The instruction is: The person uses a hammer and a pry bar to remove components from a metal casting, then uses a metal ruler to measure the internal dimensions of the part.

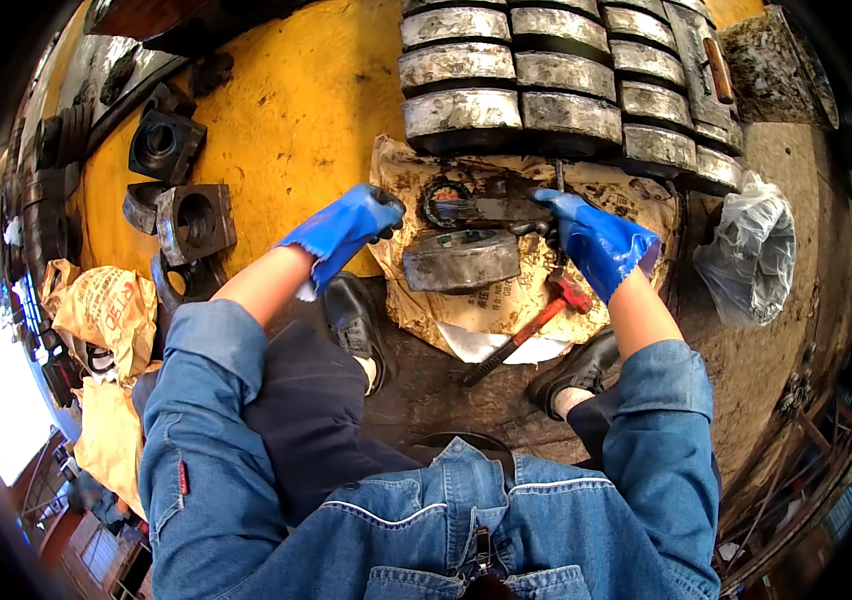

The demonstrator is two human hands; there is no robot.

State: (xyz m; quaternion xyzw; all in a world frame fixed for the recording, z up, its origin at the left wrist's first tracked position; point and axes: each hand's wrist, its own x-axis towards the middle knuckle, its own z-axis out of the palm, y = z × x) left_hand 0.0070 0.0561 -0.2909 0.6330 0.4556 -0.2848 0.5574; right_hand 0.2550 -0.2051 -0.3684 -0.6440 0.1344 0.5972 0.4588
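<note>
My left hand (371,215), in a blue rubber glove with blackened fingertips, has its fingers curled together left of a small round tin (436,212); whatever it may hold is hidden. My right hand (564,215), gloved alike, is closed on the right end of a dark, flat, brush-like tool (501,208). The tool's other end lies over the tin, where something reddish shows. Just below sits a thick, grimy metal ring-shaped block (461,264). A red-headed hammer (536,322) lies aslant nearer me, on the oil-stained paper sack (411,300).
Rows of stacked metal blocks (471,108) stand at the far side. Bored metal blocks (196,222) sit on the yellow plate (286,110) at left. A clear plastic bag (749,250) is at right, and crumpled paper sacks (111,320) lie at left. My shoes flank the hammer.
</note>
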